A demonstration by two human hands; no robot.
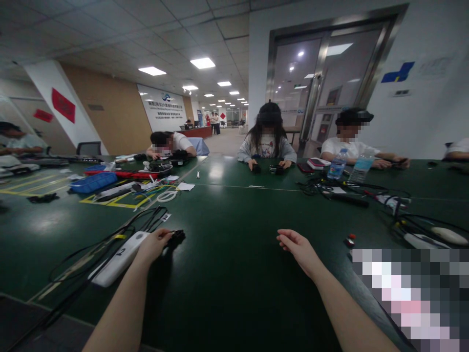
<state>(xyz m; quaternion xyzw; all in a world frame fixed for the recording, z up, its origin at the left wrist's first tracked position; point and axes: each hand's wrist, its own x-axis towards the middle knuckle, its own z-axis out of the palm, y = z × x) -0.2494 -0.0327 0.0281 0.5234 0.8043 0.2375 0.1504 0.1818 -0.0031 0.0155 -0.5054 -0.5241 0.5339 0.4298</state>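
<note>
My left hand is closed, thumb and fingers pinching the near side of a small black bunched item. What kind of item it is cannot be made out. Both are by the end of a white power strip marked 2, at the left of the green table. My right hand is over the right half of the table, well apart from the left. Its fingers are drawn together towards the thumb; anything between the tips is hidden or too small to see.
Black cables run beside the power strip. Farther left lie a blue tray and a white cable coil. Water bottles, more cables and a small red-topped object are to the right. Several people sit around the table.
</note>
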